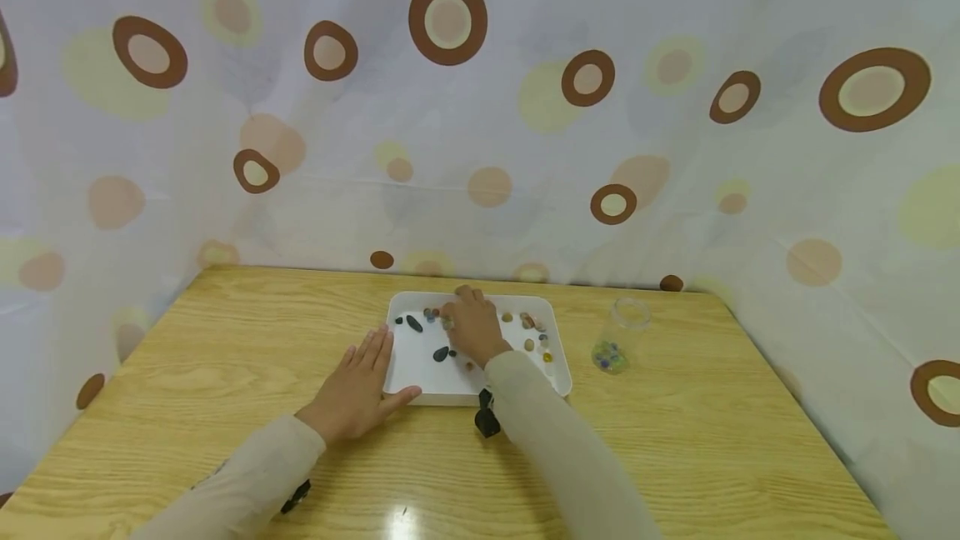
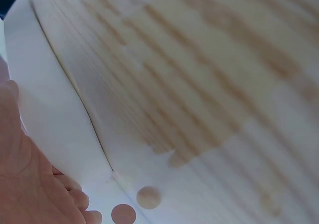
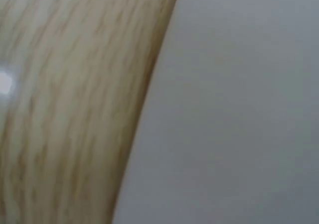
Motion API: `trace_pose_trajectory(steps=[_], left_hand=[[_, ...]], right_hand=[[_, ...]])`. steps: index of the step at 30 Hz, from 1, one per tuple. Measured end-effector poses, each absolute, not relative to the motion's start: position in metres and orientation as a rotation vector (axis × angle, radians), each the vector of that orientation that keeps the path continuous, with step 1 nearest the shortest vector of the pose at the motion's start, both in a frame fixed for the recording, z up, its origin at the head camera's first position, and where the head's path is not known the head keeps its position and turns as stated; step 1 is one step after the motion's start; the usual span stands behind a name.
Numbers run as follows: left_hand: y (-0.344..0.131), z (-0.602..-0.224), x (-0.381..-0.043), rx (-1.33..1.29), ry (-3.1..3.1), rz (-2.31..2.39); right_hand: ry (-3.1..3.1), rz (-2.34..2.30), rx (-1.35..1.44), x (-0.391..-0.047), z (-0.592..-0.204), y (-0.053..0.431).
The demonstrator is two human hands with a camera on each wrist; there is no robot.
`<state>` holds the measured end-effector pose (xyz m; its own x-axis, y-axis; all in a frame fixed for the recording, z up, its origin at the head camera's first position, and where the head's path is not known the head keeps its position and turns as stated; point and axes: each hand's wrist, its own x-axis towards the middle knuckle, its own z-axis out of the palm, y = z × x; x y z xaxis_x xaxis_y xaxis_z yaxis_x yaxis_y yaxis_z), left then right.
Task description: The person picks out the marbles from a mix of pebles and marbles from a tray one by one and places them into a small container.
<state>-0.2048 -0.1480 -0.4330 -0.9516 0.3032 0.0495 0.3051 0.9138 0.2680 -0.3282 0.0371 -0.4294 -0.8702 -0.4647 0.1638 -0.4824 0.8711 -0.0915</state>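
Note:
A white rectangular tray (image 1: 405, 369) holds small dark stones (image 1: 441, 353), clear glass marbles (image 1: 430, 315) and brown and tan pebbles (image 1: 529, 345). My left hand (image 1: 352, 390) rests along its left side, fingers straight and thumb at the front edge. In the left wrist view, the palm lies beside the tray's white wall (image 2: 55, 99). My right hand (image 1: 474, 325) reaches down into the tray with bent fingers. A greenish marble (image 1: 447, 322) is at its fingertips; whether they pinch it is unclear. The right wrist view shows only the tray wall (image 3: 224, 109) and tabletop.
A clear glass jar (image 1: 626, 332) with several marbles at its bottom stands right of the tray, on the wooden table (image 1: 720, 423). Behind the table hangs a pale curtain (image 1: 450, 123) patterned with brown rings and spots.

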Motion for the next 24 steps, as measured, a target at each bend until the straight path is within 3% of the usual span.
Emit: trace_pose_trajectory(steps=[24], left_hand=[[-0.149,-0.438,-0.206,-0.488,-3.053,-0.422]], right_hand=[[-2.952,0.394,0.838,-0.329,-0.429,0.05]])
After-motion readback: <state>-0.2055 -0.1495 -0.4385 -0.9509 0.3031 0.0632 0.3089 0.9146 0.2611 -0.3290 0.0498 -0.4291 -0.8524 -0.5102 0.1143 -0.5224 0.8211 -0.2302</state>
